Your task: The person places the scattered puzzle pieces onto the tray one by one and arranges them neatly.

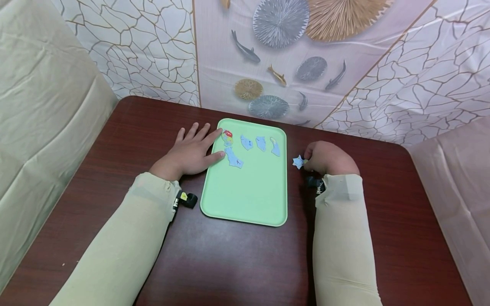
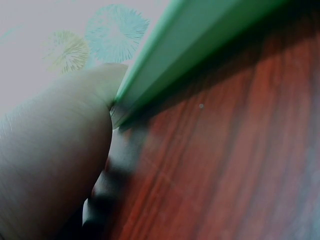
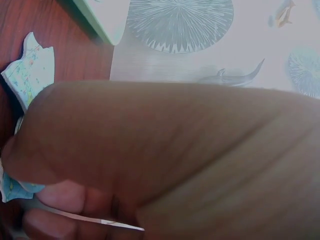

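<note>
My left hand [image 1: 191,148] lies flat with spread fingers across the left edge of a green tray [image 1: 245,195], thumb and index fingertips beside the puzzle pieces there. One piece with a red patch [image 1: 227,137] sits above a longer light-blue piece [image 1: 233,158]. Further right on the tray lie three more blue pieces, among them a curved one [image 1: 275,146]. Just right of the tray, my right hand [image 1: 331,159] curls its fingers around puzzle pieces [image 3: 17,190], mostly hidden by the thumb. A star-shaped piece [image 1: 298,161] shows at its fingertips.
A dark red-brown table [image 1: 237,263] carries the tray. Behind it hangs a patterned cloth [image 1: 214,85] with fish and round leaves. Pale cloth stands at the left and right sides. Each wrist wears a small black camera [image 1: 188,199].
</note>
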Available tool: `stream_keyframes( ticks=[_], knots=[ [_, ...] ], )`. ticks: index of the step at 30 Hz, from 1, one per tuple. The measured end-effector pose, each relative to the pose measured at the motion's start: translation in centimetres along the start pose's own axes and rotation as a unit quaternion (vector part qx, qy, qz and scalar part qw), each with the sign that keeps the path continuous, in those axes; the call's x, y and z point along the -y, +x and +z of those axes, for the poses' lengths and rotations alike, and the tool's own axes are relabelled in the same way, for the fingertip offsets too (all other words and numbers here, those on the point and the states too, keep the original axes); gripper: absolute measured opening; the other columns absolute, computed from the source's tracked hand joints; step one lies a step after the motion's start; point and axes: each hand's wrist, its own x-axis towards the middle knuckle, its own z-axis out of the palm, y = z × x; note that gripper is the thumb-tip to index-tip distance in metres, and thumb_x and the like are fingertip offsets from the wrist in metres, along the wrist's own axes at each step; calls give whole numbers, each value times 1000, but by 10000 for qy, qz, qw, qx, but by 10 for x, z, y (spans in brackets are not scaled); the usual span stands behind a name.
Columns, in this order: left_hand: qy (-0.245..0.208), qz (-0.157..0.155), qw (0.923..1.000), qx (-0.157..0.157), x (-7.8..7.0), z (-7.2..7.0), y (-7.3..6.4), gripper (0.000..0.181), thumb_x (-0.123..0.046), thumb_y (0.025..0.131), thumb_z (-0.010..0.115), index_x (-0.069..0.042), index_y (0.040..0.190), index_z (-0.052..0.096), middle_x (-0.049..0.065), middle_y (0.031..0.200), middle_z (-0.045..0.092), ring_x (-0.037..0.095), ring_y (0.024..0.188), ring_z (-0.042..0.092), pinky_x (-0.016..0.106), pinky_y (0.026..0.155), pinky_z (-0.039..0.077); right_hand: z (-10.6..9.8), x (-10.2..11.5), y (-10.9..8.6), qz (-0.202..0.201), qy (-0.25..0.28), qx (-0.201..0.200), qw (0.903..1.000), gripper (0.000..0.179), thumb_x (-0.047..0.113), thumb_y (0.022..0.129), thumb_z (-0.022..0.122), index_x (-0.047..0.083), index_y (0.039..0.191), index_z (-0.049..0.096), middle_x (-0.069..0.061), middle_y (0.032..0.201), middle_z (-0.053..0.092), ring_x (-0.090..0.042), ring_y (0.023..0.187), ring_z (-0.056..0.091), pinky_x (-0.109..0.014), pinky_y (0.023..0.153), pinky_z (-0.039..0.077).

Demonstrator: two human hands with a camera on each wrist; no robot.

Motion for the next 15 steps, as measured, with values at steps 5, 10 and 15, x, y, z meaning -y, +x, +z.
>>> stream_keyframes(
  ticks=[5,10,15],
  knots=[
    [3,-5,10000,-3,0,0,-1,85,-78,112,39,-40,183,12,13,192,4,44,177,-8,73,138,-5,-1,-1,-1,-17,-21,-19,10000,9,10,93,75,10,102,75,-5,91,73,-27,87,66,-42,73,52],
    [-16,17,10000,12,0,-1,-1,85,-78,111,39,-40,183,12,13,192,3,44,177,-8,73,137,-6,0,-1,-1,2,-20,-74,10000,9,11,93,74,9,102,74,-5,90,72,-27,87,66,-41,74,52],
    [-35,33,10000,19,0,-1,-2,86,-79,111,39,-40,183,12,13,192,3,44,177,-8,73,138,-6,0,-2,-2,46,26,-133,9999,11,12,94,76,10,105,74,-8,98,74,-29,90,67,-43,76,54]
  ],
)
